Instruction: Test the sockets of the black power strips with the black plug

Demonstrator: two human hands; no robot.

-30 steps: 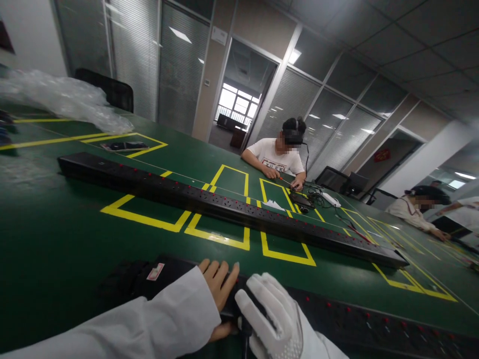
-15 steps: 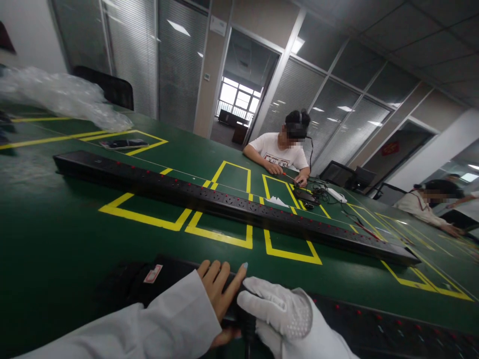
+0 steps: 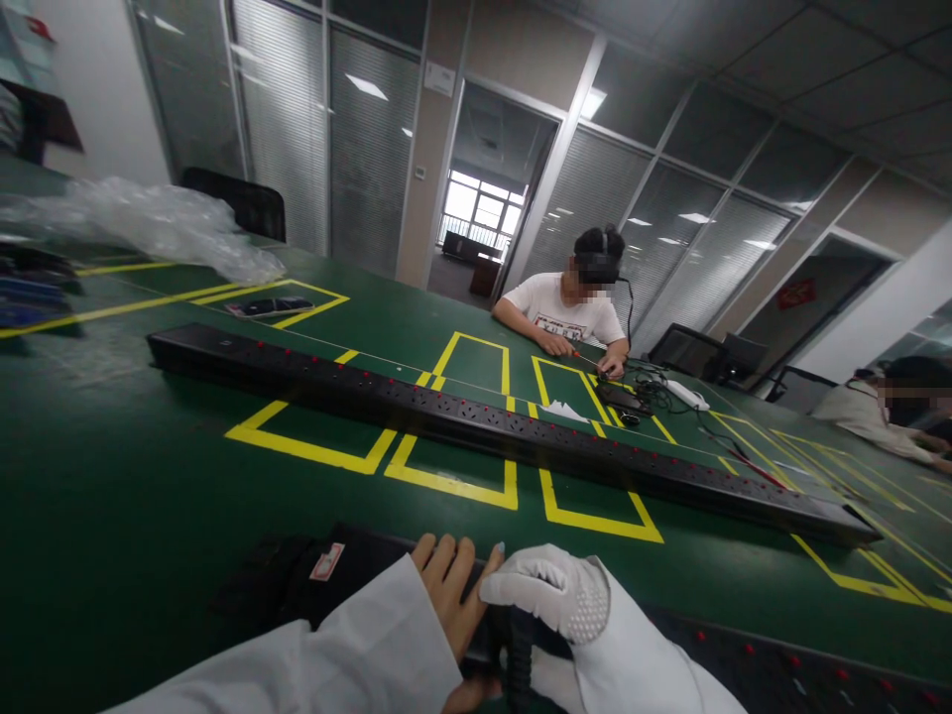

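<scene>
Okay, so the near power strip [image 3: 736,650] is lying along the bottom of the view, hard black casing with small red dots, partly under both hands. A red-and-white sticker [image 3: 327,562] is showing near its left end. The far power strip [image 3: 491,424] is stretching slantwise over the glossy green table [image 3: 185,496], crossing boxes of flat yellow tape [image 3: 453,486]. Crinkly clear plastic [image 3: 171,223] is sitting in a loose heap at the upper left, with a flat phone [image 3: 269,306] lying near it.

The left hand [image 3: 453,590] is reaching in from a smooth white sleeve, bare, palm down, its fingers draping over the near strip and gripping it. The right hand [image 3: 554,595] is wearing a white glove with raised dots, wrist bending inward, fingers curling around what's looking like a ribbed black cord [image 3: 519,659].

The sleeve is covering part of the near strip, and the frame is cutting off its right end. Dark stuff beside the sticker end is blurring into shadow. Across the table, a person [image 3: 569,302] is holding a red-handled tool [image 3: 584,358].
</scene>
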